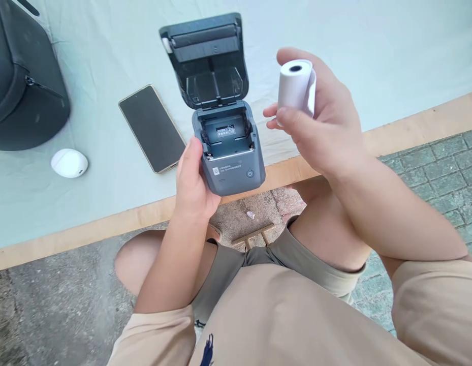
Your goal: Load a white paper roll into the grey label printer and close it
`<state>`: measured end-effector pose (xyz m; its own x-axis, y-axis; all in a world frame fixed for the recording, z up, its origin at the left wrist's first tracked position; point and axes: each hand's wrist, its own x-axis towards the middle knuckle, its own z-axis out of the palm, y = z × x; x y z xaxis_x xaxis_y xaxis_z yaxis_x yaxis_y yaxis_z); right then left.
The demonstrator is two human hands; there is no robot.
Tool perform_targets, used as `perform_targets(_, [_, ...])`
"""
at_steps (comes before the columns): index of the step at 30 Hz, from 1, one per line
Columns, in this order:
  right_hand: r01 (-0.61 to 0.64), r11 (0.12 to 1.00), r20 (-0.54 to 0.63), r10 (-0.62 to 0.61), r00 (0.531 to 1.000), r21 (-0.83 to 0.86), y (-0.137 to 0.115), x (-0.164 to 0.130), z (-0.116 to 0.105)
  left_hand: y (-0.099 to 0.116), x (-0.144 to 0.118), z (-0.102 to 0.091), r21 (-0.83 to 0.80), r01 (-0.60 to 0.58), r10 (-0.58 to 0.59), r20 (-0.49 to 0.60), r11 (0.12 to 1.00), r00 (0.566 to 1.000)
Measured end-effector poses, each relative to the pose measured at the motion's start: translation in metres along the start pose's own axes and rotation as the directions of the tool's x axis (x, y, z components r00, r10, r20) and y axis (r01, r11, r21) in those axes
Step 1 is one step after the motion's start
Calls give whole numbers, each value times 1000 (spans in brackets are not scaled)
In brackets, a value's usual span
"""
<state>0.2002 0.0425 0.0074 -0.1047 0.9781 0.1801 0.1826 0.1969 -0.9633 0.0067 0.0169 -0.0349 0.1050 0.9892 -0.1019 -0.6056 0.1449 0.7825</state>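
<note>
My left hand (195,185) grips a small dark grey label printer (233,173) from its left side and below, near the table edge. The printer's lid (209,56) stands raised, and its paper bay (225,133) shows no roll inside. To the right of the printer, my right hand (323,112) holds a white paper roll (294,86) upright between thumb and fingers. A dark core hole shows at the roll's top, and a loose paper end sticks out on its right side. The roll and the printer are apart.
A smartphone (154,129) with a dark screen lies left of the printer. Farther left are a white rounded case (69,163) and a black zippered bag (26,81). The cloth-covered table has a wooden front edge (87,231); my knees are below it.
</note>
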Motion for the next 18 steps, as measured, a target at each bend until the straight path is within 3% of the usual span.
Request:
perform_targets(3, [335,912,88,-323,942,-237,-13,-6,8,0,-2,1,70,27,-30,43,997,999])
perform_targets(6, [498,796,147,-478,866,-343,-20,-7,16,1,-4,1,131,0,-8,62,991,998])
perform_targets(11, [481,630,264,-411,873,-610,-17,-1,20,2,-6,0,100,22,-28,67,995,997])
perform_targets(18, [477,612,311,-364,878,-631,-11,0,22,0,-8,2,107,-17,10,63,994,998])
